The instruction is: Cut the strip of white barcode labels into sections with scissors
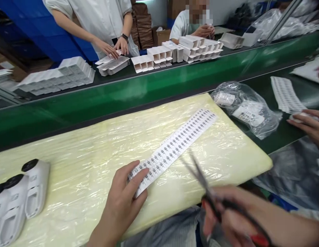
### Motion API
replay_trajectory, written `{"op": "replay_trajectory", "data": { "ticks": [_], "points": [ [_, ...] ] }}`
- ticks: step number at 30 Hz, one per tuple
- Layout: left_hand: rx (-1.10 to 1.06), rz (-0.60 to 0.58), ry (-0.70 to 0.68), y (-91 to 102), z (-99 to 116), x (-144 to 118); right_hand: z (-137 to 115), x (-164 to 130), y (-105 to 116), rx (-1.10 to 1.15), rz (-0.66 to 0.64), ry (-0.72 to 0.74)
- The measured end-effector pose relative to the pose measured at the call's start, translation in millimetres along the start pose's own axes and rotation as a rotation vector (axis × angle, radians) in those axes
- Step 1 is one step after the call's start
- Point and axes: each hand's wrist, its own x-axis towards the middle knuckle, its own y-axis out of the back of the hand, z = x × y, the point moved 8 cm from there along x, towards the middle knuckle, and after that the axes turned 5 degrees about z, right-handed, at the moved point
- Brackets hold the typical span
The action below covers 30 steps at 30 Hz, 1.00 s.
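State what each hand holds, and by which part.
The right hand grips the scissors by their handles, blades open. The left hand presses down the near end of the label strip, not lifting it.

From my feed I see a work line in a packing room. A yellow foam pad (71,144) wrapped in clear film covers the near bench. Beyond it runs a green conveyor belt (149,89), edged by a dark ledge (174,68) stacked with white cartons (159,56). Blue panels (27,24) stand at the far left, brown cardboard boxes (144,24) pile up behind the far bench, and crumpled clear plastic bags (275,20) lie at the upper right. The lighting is even and bright.
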Motion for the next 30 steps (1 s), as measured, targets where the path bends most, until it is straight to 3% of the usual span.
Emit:
{"op": "replay_trajectory", "data": {
  "ticks": [2,5,12,30],
  "points": [
    [-0.011,0.002,0.008,0.3,2,1,21,-2,-31,-0.036,-0.158,-0.057],
    [-0.027,0.013,0.017,1.6,3,2,30,16,-46,-0.058,-0.171,-0.089],
    [-0.05,0.05,0.041,3.9,2,1,20,43,-52,0.058,-0.139,-0.155],
    [-0.061,0.041,0.032,1.5,4,-1,8,52,-49,0.037,-0.068,-0.185]
  ]
}}
